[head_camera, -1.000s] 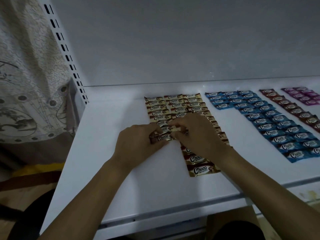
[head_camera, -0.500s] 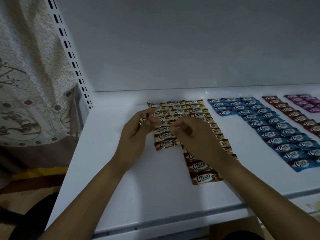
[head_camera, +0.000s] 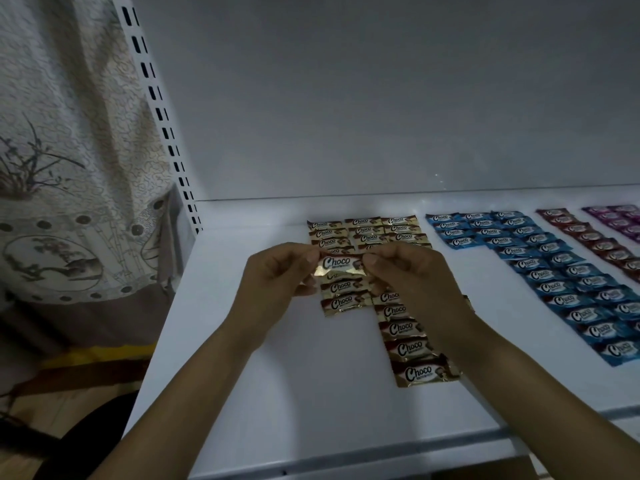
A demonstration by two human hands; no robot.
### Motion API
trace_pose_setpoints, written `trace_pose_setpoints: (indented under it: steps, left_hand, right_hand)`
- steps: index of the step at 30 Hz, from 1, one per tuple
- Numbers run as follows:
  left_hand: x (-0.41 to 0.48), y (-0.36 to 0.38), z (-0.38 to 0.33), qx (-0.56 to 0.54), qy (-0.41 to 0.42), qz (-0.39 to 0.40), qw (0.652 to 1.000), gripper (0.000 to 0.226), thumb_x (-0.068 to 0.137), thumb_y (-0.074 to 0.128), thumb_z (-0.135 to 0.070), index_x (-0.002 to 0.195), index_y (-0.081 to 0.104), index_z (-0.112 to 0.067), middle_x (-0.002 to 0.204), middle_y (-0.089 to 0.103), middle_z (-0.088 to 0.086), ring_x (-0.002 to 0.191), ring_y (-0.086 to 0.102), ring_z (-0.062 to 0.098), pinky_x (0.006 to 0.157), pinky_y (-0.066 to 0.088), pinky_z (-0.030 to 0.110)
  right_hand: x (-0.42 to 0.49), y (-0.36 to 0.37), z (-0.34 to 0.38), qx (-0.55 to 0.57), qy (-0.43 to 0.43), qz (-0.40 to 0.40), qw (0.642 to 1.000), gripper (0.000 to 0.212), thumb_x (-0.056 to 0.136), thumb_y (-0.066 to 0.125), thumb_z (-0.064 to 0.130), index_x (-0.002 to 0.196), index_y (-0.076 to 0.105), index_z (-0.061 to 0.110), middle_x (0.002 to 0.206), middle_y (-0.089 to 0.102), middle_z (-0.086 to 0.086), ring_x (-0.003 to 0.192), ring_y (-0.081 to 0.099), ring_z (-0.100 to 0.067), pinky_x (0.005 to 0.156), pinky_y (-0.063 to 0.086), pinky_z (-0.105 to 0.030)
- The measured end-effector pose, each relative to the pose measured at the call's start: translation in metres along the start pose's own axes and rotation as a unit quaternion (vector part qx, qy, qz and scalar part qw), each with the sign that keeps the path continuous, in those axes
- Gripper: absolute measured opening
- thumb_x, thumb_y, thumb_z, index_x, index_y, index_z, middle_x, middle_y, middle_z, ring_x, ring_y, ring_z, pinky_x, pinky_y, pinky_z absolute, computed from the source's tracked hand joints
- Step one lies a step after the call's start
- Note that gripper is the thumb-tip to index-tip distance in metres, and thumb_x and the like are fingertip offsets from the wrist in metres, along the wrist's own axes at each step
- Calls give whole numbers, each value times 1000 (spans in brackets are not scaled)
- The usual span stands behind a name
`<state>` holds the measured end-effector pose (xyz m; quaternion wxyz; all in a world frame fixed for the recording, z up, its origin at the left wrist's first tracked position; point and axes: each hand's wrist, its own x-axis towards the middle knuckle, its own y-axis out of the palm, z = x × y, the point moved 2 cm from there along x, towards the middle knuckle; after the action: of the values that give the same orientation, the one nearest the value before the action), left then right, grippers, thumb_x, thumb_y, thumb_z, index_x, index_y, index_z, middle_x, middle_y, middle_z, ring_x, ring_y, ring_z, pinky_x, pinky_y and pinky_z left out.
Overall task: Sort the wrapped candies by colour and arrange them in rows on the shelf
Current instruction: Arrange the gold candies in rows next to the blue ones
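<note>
A gold "Choco" candy (head_camera: pixel 341 265) is held flat just above the gold rows, label facing me. My left hand (head_camera: pixel 273 282) pinches its left end and my right hand (head_camera: pixel 415 282) pinches its right end. Beneath lie the gold candy rows (head_camera: pixel 363 233) on the white shelf (head_camera: pixel 311 393), three columns wide at the back; the right gold column (head_camera: pixel 412 355) runs closest to the front edge. My right hand hides part of the middle and right columns.
Blue candy rows (head_camera: pixel 554 271) lie to the right, then dark red candy rows (head_camera: pixel 595 240) and purple candy rows (head_camera: pixel 620 220) at the far right. A slotted white upright (head_camera: pixel 162 126) and a patterned curtain (head_camera: pixel 69 168) stand on the left.
Both hands rose from the gold rows, and a gold candy now hangs stretched between them. The camera view tilted so the shelf sits lower in the frame.
</note>
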<state>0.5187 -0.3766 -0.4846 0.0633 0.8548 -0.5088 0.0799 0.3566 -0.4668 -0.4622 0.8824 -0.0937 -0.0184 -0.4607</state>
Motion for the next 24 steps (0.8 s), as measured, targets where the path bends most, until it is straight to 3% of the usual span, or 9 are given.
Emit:
trace_pose_setpoints:
  steps: [3, 5, 8, 10, 13, 17, 20, 24]
  left_hand:
    - [-2, 2, -8, 65, 7, 18, 998, 5, 85, 66, -13, 84, 71, -13, 66, 68, -6, 60, 60, 5, 59, 54, 20]
    - [-7, 3, -11, 120, 6, 31, 992, 9, 83, 70, -9, 80, 71, -17, 66, 69, -7, 59, 59, 3, 57, 50, 18]
    - [-21, -1, -2, 267, -16, 25, 963, 10, 79, 77, -18, 75, 71, -25, 65, 69, -12, 54, 54, 1, 55, 41, 16]
    - [-29, -2, 7, 342, -48, 16, 938, 10, 77, 78, -28, 74, 69, -31, 67, 68, -15, 55, 53, 2, 56, 40, 22]
    - [-33, 6, 12, 445, -70, 1, 893, 16, 78, 75, -40, 83, 60, -35, 71, 65, -21, 61, 54, -4, 55, 37, 20]
    - [-31, 18, 9, 492, -47, 1, 870, 20, 84, 67, -45, 94, 49, -42, 76, 61, -24, 67, 55, -2, 56, 35, 16]
    - [-29, 22, 8, 508, -39, -1, 860, 19, 87, 63, -46, 101, 51, -41, 78, 60, -22, 68, 54, 1, 56, 35, 16]
    - [-31, 23, 10, 530, 2, -27, 848, 12, 90, 60, -40, 97, 50, -39, 77, 50, -17, 64, 50, 2, 51, 31, 16]
  right_hand:
    - [-1, -9, 0, -33, -10, -9, 999, 7, 88, 64, 12, 88, 70, 15, 67, 67, 3, 55, 58, -4, 59, 49, -13]
    - [-4, -12, -1, -81, -23, 9, 996, 7, 86, 66, 12, 85, 71, 18, 67, 69, 4, 55, 59, -2, 56, 48, -13]
    - [-10, -9, -12, -234, -52, 42, 970, 15, 83, 70, 23, 72, 67, 32, 67, 69, 10, 60, 60, 1, 59, 46, -13]
    - [-13, -5, -19, -354, -83, 38, 931, 19, 81, 69, 34, 65, 61, 37, 65, 63, 17, 65, 58, 0, 71, 43, -18]
    - [-14, 2, -18, -453, -99, 35, 885, 14, 84, 66, 38, 71, 61, 35, 66, 51, 21, 71, 50, 1, 94, 31, -31]
    - [-9, 0, -19, -488, -114, 15, 865, 11, 86, 63, 40, 80, 61, 31, 66, 39, 20, 76, 43, -2, 98, 25, -31]
    - [-5, -5, -24, -475, -120, 7, 872, 13, 85, 65, 39, 83, 57, 30, 67, 41, 20, 76, 45, -3, 95, 27, -29]
    - [-6, -17, -30, -435, -160, -27, 886, 13, 85, 66, 35, 78, 60, 26, 71, 54, 15, 70, 52, -5, 72, 42, -24]
